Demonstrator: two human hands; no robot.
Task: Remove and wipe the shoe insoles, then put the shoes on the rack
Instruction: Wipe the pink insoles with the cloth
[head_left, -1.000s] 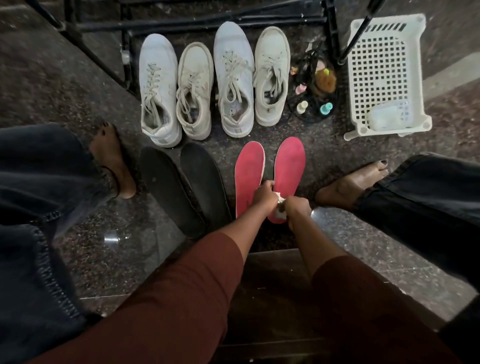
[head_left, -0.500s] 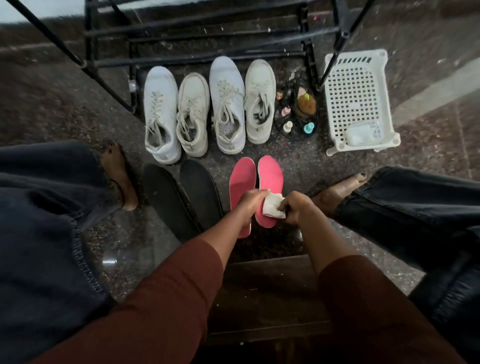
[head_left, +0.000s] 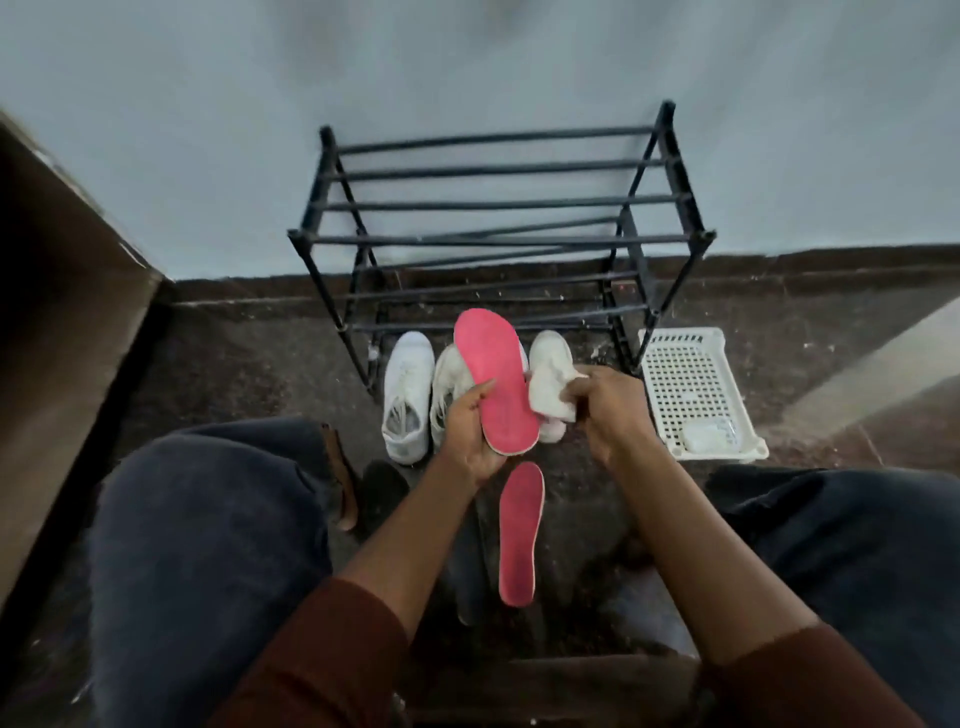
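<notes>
Left hand (head_left: 470, 436) grips pink insole (head_left: 496, 382) lengthwise, toe up-left; right hand (head_left: 615, 410) pinches cloth (head_left: 550, 392).

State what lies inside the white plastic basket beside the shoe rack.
Inside the white basket, a pale, rounded item rests at its near end, too blurred to identify. The remaining perforated floor looks bare. Nothing covers the basket, so its whole interior shows.

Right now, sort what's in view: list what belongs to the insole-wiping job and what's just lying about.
Job:
left hand, holding pink insole
right hand, holding white cloth
second pink insole on the floor
black insole, partly hidden
white shoes
black shoe rack

Lying about:
white plastic basket beside the rack
</notes>
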